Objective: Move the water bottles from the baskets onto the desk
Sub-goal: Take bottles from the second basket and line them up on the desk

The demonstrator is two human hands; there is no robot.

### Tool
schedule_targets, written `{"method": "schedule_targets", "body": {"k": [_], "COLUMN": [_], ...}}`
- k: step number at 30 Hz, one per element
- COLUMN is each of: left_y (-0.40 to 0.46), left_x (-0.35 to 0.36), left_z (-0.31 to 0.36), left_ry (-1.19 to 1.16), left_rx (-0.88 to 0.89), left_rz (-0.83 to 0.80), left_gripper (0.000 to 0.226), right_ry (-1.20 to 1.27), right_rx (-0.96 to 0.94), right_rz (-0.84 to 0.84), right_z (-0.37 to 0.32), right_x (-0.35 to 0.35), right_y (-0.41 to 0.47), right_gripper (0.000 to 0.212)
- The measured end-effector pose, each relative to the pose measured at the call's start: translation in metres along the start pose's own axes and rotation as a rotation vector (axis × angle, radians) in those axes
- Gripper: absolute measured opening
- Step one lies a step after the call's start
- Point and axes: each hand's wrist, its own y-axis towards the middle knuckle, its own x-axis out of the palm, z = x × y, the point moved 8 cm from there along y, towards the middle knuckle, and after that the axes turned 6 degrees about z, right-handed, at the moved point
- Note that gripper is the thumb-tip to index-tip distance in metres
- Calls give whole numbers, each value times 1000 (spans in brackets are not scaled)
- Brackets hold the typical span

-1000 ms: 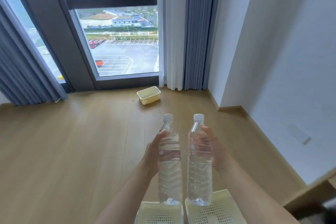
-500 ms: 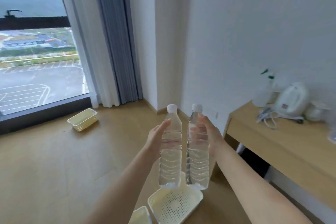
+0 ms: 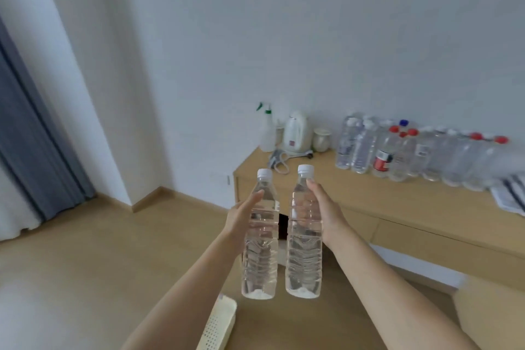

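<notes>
Desk (image 3: 369, 193) against the wall carries a spray bottle (image 3: 267, 133), white kettle (image 3: 297, 133), cup (image 3: 321, 139) and a row of bottles (image 3: 412, 153); its front strip is bare. Cream basket (image 3: 218, 324) on the floor below. Left hand (image 3: 241, 221) grips left bottle (image 3: 261, 239), right hand (image 3: 326, 216) grips right bottle (image 3: 304, 236); both upright in mid-air before the desk, caps up, side by side, apart.

Along the white wall (image 3: 312, 37) we see a spray bottle (image 3: 267, 133), a white kettle (image 3: 297, 133) with its cord (image 3: 279, 160) trailing in front, and a small cup (image 3: 322, 140). A grey-blue curtain (image 3: 37, 150) hangs at the left above the wooden floor (image 3: 85, 264).
</notes>
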Motion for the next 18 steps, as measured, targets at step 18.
{"method": "schedule_targets", "body": {"k": [18], "left_y": [48], "left_x": [358], "left_z": [-56], "left_ry": [63], "left_rx": [28], "left_rz": [-248], "left_gripper": [49], "right_ry": [-59], "right_rx": [-137], "right_rz": [296], "right_z": [-118], "right_x": [-325], "right_y": [84], "right_gripper": [51]}}
